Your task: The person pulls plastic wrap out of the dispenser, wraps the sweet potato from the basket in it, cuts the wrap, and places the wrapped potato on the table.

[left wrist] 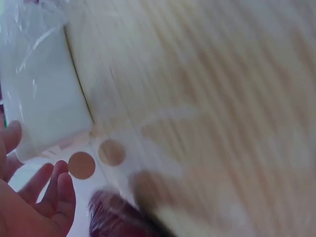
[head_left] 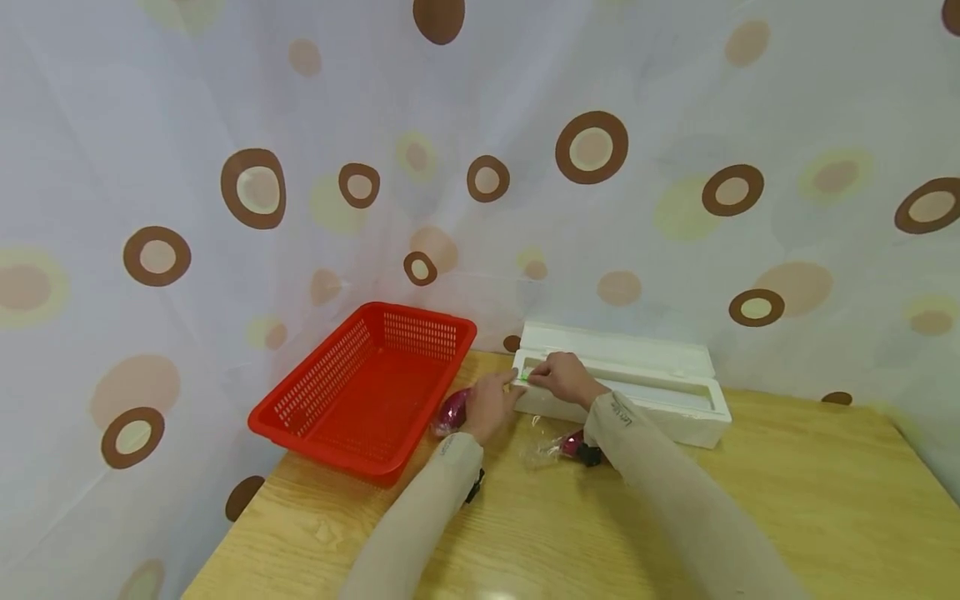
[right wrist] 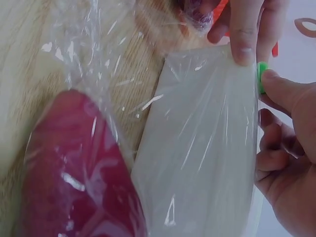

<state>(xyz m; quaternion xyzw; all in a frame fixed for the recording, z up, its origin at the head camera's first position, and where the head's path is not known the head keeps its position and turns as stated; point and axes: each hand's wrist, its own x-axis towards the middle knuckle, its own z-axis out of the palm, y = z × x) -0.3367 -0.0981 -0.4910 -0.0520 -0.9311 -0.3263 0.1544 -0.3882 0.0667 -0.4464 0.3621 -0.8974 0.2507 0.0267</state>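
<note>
A long white cling film box (head_left: 690,427) stands with its lid raised toward the wall. My right hand (head_left: 567,380) pinches a small green slide cutter (right wrist: 262,78) at the box's left end, thumb on its near side. Beside it, my left hand (head_left: 487,408) presses straight fingertips against the box's left corner; its other fingers bend loosely in the left wrist view. Clear film (right wrist: 195,108) drapes down the front wall. Below my right forearm lies a long magenta piece of produce (right wrist: 81,168) in clear film. A second film-wrapped purple piece (head_left: 452,412) sits left of my left hand.
A red perforated plastic basket (head_left: 330,454) stands on the left of the wooden table (head_left: 810,492), close to the wrapped purple piece. Behind everything hangs a pale curtain (head_left: 480,100) with brown circles.
</note>
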